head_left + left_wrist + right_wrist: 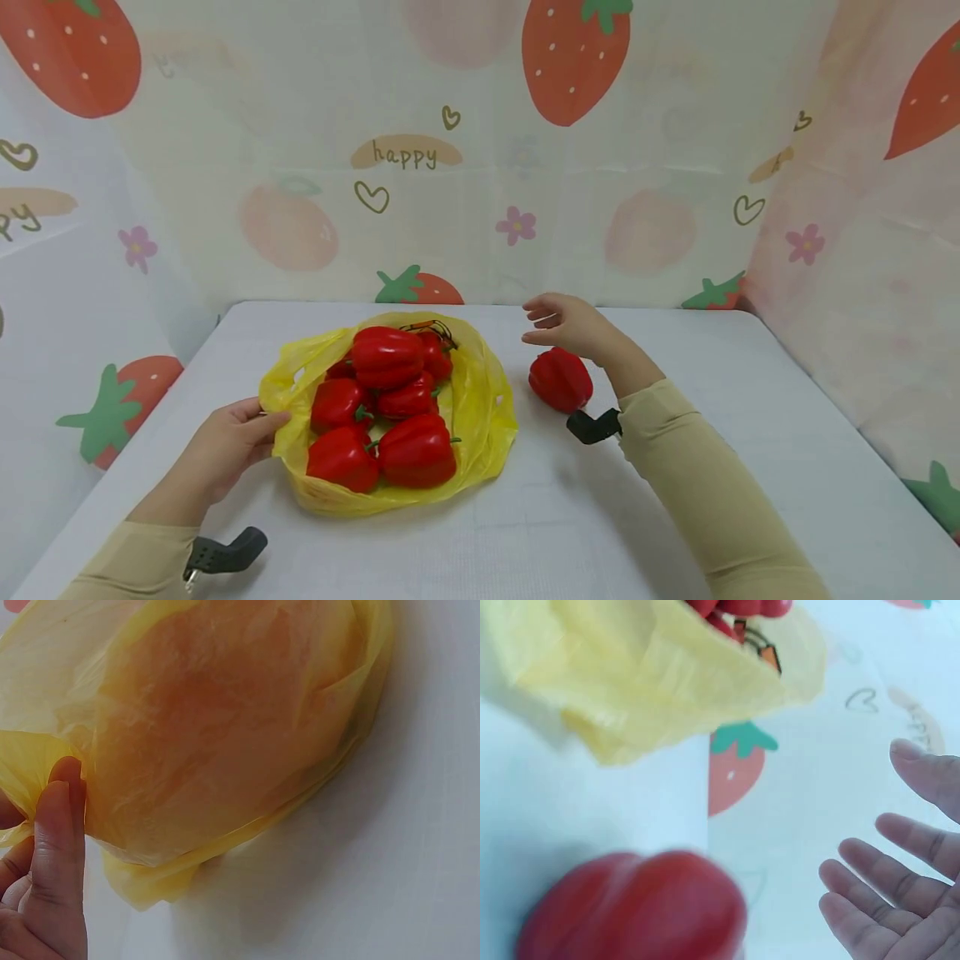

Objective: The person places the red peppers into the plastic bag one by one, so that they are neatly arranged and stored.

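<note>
A yellow plastic bag lies spread open on the table, with several red bell peppers inside. My left hand pinches the bag's left edge between thumb and fingers; the left wrist view shows the fingers gripping the thin plastic. Outside the bag, to its right, one red bell pepper rests on the table. Just above and behind that pepper is my right hand, holding nothing, its fingers loosely extended toward the left. In the right wrist view the same pepper appears apart from the fingers.
At the back of the bag lies a thin black and orange item, partly hidden by peppers. A white cloth covers the table. Strawberry-printed curtains rise behind the table and along both sides. A black mount sits on the left wrist.
</note>
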Tool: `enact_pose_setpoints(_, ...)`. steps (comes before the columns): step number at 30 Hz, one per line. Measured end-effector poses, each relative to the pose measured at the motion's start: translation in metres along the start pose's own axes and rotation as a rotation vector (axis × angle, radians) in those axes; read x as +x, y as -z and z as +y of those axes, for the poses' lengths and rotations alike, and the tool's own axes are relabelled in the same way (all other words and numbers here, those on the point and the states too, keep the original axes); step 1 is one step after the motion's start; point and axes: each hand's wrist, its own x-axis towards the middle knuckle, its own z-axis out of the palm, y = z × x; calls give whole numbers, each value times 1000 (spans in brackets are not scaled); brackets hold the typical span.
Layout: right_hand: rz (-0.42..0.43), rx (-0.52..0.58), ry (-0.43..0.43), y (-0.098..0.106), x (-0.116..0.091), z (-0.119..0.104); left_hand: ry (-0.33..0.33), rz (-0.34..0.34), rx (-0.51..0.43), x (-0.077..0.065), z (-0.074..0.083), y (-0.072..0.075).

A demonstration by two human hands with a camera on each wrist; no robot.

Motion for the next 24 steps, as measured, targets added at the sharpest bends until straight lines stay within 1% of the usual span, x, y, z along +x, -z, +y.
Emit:
enact_pose_setpoints(7, 35, 17, -131, 3, -11, 26, 9, -6, -2, 1, -1, -1)
enact_pose_setpoints(14, 43, 13, -184, -1, -18, 51, 4, -5, -1, 1, 0, -2)
enact_pose_setpoints(18, 37, 30, -213, -5, -21, 59, 9, -6, -5, 1, 0, -2)
enact_pose_setpoints(24, 50, 50, -252, -9, -23, 72, 10, -6, -4, 1, 1, -2)
